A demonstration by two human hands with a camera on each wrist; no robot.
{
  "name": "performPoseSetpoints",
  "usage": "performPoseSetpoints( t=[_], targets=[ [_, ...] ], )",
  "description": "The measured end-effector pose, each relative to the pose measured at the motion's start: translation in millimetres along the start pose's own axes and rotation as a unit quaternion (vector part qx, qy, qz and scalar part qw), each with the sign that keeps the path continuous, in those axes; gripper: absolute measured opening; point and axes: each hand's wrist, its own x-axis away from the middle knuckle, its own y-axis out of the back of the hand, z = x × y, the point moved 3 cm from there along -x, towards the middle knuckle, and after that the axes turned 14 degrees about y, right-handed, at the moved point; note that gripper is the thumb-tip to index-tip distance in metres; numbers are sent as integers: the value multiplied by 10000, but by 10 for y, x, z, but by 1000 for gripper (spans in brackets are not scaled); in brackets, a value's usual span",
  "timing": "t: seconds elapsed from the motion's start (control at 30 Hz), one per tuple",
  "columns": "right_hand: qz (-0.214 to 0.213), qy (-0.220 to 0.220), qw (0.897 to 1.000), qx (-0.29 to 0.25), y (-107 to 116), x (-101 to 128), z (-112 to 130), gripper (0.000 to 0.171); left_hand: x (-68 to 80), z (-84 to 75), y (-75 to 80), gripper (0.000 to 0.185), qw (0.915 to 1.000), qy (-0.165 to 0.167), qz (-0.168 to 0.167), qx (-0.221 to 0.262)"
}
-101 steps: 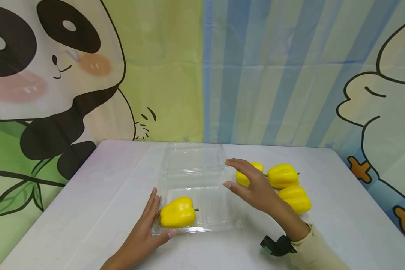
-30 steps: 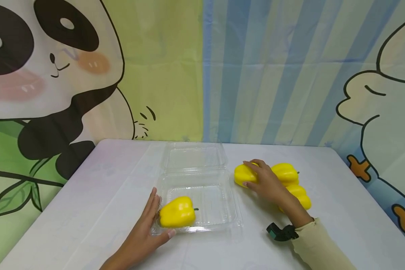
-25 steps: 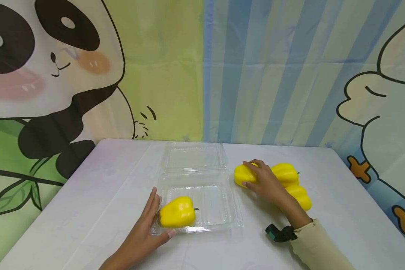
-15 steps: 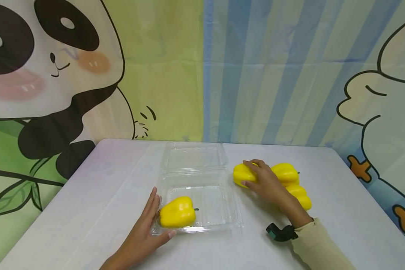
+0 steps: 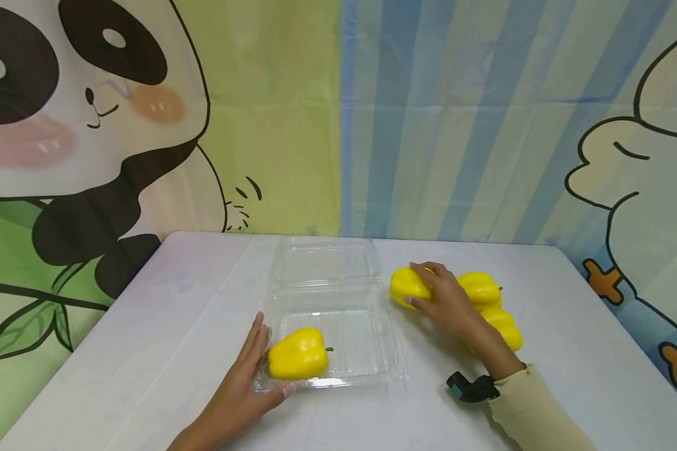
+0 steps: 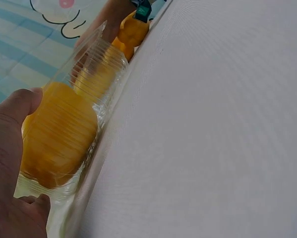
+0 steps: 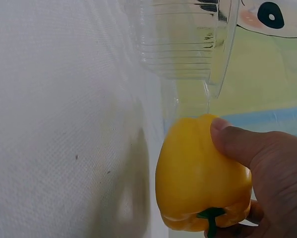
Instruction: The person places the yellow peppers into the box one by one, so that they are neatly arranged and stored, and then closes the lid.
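My right hand (image 5: 448,304) grips a yellow bell pepper (image 5: 409,287), thumb on the near side and fingers over the top. The right wrist view shows this bell pepper (image 7: 203,173) with its green stem toward the camera and a shadow on the table beside it. My left hand (image 5: 239,382) rests with straight fingers along the left side of a clear plastic clamshell box (image 5: 361,344), thumb at its front edge. Another yellow bell pepper (image 5: 299,354) lies in the box's front left part. Through the clear wall, the left wrist view shows that bell pepper (image 6: 59,134).
Two more yellow bell peppers, one behind (image 5: 478,289) and one nearer (image 5: 503,327), lie right of my right hand, partly covered by it. The box's lid (image 5: 326,262) lies folded back on the white table (image 5: 130,351). A printed curtain (image 5: 429,125) hangs behind.
My right hand has moved from above the box's right side to the bell pepper and gripped it. That pepper has since shifted slightly left and up. My left hand has stayed put.
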Motion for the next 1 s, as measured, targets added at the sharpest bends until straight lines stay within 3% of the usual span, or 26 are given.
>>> performPoseSetpoints(
  t=[0.6,1.0],
  targets=[
    [-207,285,9990,271,170,-17,90,70,10,-27,4,107,10000,86,-4,-45],
    [-530,750,9958,-45,224,4,229,68,0,-13,-5,108,9999,90,49,0]
  ],
)
